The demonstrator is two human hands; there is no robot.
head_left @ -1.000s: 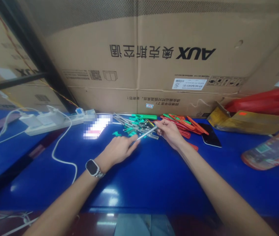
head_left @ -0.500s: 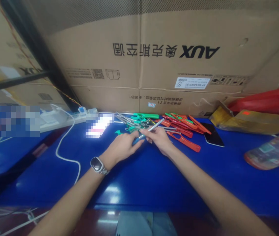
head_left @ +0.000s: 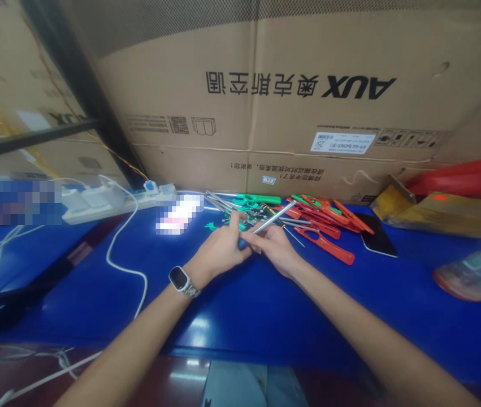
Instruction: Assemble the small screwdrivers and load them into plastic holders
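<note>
My left hand (head_left: 221, 250), with a watch on its wrist, and my right hand (head_left: 274, 249) meet at the middle of the blue table (head_left: 265, 305). Both pinch a thin silver metal rod (head_left: 274, 217) that slants up to the right out of my right fingers. A small blue piece (head_left: 242, 243) shows between the two hands. Just behind them lies a heap of silver rods and green parts (head_left: 244, 209). To its right is a pile of red-orange plastic handles (head_left: 323, 220).
A big AUX cardboard box (head_left: 291, 113) stands behind the table. A black phone (head_left: 378, 240) lies right of the handles. A white power strip (head_left: 108, 200) with cables (head_left: 125, 265) sits at the left. Yellow and red packages (head_left: 447, 212) lie at the right.
My right hand has drawn the rod back from the heap toward my left hand, and both hands have come together on it. The view has shifted slightly.
</note>
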